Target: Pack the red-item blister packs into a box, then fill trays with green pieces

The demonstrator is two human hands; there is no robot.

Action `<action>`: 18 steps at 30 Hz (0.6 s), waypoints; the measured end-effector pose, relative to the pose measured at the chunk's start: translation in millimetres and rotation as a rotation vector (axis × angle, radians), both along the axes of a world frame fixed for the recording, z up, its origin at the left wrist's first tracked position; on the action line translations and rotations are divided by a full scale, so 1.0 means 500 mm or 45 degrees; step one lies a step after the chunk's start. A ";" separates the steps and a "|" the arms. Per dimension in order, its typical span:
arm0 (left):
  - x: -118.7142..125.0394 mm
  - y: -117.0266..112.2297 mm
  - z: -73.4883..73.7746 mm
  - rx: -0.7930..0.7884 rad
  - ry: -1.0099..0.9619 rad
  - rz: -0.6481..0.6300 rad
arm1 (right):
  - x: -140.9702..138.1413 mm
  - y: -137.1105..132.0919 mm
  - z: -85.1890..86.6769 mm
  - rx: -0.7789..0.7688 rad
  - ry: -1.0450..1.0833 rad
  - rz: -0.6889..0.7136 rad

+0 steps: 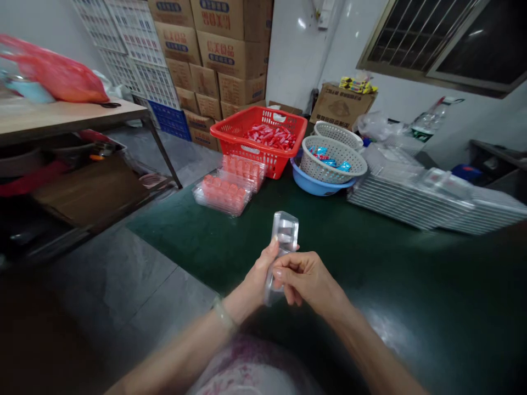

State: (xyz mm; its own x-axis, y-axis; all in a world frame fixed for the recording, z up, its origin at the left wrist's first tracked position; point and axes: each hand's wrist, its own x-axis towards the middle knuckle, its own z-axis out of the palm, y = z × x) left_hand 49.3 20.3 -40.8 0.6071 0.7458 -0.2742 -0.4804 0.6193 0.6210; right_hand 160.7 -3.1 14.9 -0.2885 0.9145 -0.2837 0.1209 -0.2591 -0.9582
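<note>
Holding blister tray (284,233) between both hands (307,277)

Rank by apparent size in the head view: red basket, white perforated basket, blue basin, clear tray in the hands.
Largest: red plastic basket.
Next, too alike to rank: white perforated basket and blue plastic basin, which is partly hidden.
Last, unsure: clear plastic tray, since it is much nearer the camera.

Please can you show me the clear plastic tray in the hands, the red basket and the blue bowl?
Clear plastic tray (285,230), head view, upper end.
Red basket (263,156), head view, front wall.
Blue bowl (308,185), head view, outer side.
</note>
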 end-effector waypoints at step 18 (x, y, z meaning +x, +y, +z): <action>-0.004 0.000 0.019 -0.115 0.050 0.147 | -0.005 0.003 -0.023 0.051 0.065 0.010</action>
State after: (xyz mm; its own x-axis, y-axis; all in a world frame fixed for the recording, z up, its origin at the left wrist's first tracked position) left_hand 47.3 20.4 -31.2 0.5060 0.7814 -0.3653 -0.5279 0.6155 0.5853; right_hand 158.1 -1.4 3.4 -0.3088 0.9225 -0.2316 0.0737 -0.2195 -0.9728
